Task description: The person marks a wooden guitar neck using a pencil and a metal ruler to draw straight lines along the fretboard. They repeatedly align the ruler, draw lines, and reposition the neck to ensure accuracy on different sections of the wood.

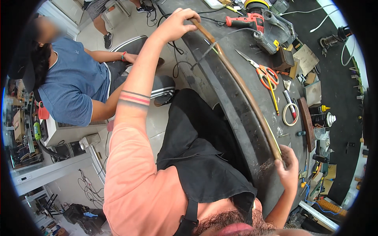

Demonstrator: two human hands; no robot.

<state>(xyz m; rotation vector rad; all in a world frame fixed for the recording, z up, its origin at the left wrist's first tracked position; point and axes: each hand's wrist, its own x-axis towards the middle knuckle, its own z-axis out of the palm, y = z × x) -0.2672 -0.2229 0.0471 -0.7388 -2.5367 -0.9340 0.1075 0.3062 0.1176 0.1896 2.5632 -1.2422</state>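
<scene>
A long, narrow brown strip (245,89) stretches over the dark workbench (220,92) along its near edge. Whether it is wood or leather I cannot tell. My left hand (180,24) pinches its far end between thumb and fingers, beyond the bench edge. At the near end, my right hand (287,168) grips it with the thumb on one side and the fingers curled round the other. A thin yellow-green line shows beside parts of the strip. Orange-handled scissors (263,74) and a yellow pencil (273,100) lie on the bench to its right.
A red and black power tool (248,21) with a cord stands at the far bench. Right of the strip lie a tape roll (290,115), a dark red bar (306,124) and scattered small tools. A seated person in a blue shirt (71,82) is at my left.
</scene>
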